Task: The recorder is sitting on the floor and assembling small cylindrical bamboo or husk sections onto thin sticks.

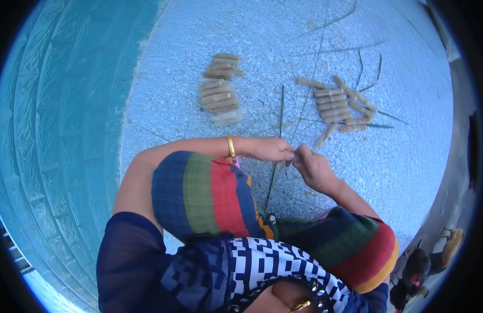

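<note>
My left hand [270, 148] and my right hand [315, 169] meet fingertip to fingertip just beyond my knees. Both are closed in a pinch. Between them is a small pale, slightly see-through bit, mostly covered by the fingers, so its kind does not show. A long thin green blade of leaf [281, 107] runs along the floor beneath my left hand. Ahead and to the right of my hands lies a loose group of short tan rolls [332, 104], some side by side, others scattered at angles. Farther left, a column of similar rolls [216, 96] lies in a row, some looking wrapped in clear film.
Speckled pale stone floor [173, 78] spreads under everything, crossed by thin joints. Crinkled teal sheeting [79, 104] covers the left side. More thin green blades [379, 70] lie at the far right. Dark birds resembling chickens [414, 268] stand at the lower right. My striped knees [199, 193] frame the near side.
</note>
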Tool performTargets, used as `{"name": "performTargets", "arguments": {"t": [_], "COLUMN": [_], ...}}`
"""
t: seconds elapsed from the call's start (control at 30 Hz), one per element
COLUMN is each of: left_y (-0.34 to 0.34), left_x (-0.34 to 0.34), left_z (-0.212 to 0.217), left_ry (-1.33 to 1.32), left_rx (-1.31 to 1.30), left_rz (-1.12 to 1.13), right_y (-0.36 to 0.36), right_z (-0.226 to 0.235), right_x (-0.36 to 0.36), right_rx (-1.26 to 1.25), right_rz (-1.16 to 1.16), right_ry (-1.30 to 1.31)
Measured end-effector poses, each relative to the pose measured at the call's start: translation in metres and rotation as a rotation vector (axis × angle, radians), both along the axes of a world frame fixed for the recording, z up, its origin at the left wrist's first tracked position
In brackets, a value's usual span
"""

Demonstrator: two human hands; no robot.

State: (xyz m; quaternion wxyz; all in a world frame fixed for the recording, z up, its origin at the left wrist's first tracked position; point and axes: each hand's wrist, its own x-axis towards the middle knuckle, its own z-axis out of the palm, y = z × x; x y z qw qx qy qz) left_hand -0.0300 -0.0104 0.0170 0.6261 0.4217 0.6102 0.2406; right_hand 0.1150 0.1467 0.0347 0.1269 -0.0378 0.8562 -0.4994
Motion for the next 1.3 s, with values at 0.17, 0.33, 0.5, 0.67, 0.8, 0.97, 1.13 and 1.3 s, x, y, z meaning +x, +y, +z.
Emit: {"name": "performTargets", "arguments": {"t": [0.17, 0.33, 0.5, 0.67, 0.8, 0.97, 1.13, 1.3], "left_y": [-0.01, -0.096, -0.133, -0.123, -0.113, -0.049, 0.039, 0.072], "left_x": [-0.072, -0.18, -0.216, -0.205, -0.201, -0.162, -0.087, -0.024], "left_z": [0.005, 0.02, -0.014, -0.024, -0.015, 0.032, 0.043, 0.037], "left_ry": [0.497, 1.142, 1.152, 1.113, 1.175, 1.312, 0.631, -0.565], "left_rx": [0.307, 0.291, 0.116, 0.052, 0.058, 0.364, 0.486, 0.064], "left_rz": [0.227, 0.432, 0.443, 0.46, 0.445, 0.346, 0.435, 0.865], "right_y": [0.027, 0.09, 0.163, 0.185, 0.18, 0.161, 0.096, 0.041], "right_z": [0.009, -0.033, -0.057, -0.067, -0.079, -0.052, -0.009, -0.024], "right_x": [-0.007, -0.005, -0.043, -0.088, -0.107, -0.098, -0.071, -0.049], "right_rx": [0.164, 0.215, 0.632, 0.732, 0.82, 0.49, -1.059, -1.205], "right_rz": [-0.252, -0.312, -0.433, -0.425, -0.341, -0.496, -0.619, -0.681], "right_ry": [0.204, 0.159, 0.171, 0.138, -0.012, -0.07, -0.391, -0.216]}}
